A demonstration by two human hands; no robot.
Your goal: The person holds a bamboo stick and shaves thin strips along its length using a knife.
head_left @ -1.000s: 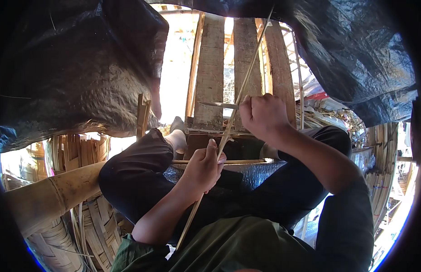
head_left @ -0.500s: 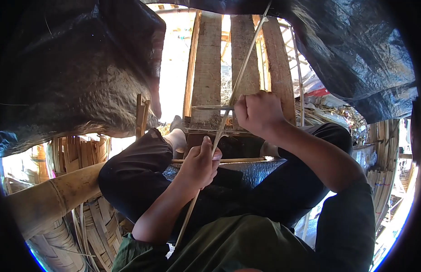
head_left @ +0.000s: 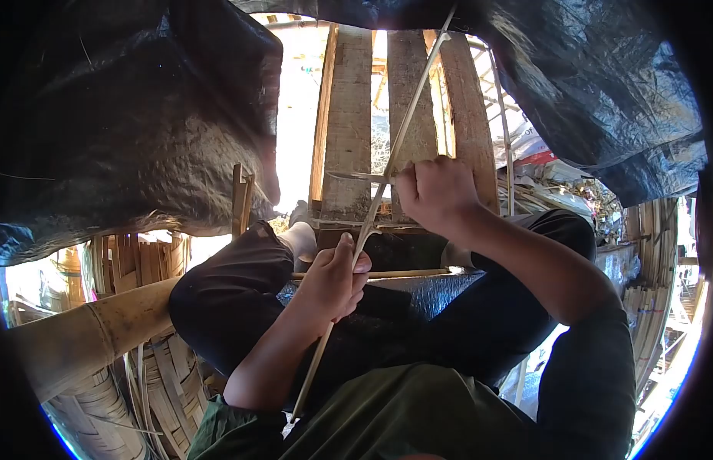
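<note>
A long, thin bamboo strip point(head_left: 408, 115) slants from the top of the view down past my lap. My left hand point(head_left: 331, 282) is closed around its lower part, thumb laid along it. Higher up, my right hand point(head_left: 439, 192) is closed in a fist round a knife point(head_left: 362, 177); the handle is hidden in my fingers. The blade points left and lies across the strip, touching it. A small curled shaving point(head_left: 373, 231) sticks out from the strip just above my left hand.
Upright wooden planks point(head_left: 349, 115) stand ahead of me. Dark plastic sheeting point(head_left: 126, 130) hangs at both sides. A thick bamboo pole point(head_left: 103, 330) reaches my knee from the left, above woven bamboo point(head_left: 95, 414). A thin stick point(head_left: 379, 274) lies crosswise between my legs.
The strip and my left hand have shifted slightly down and left. The knife blade has tilted a little against the strip, and the curled shaving stands out more.
</note>
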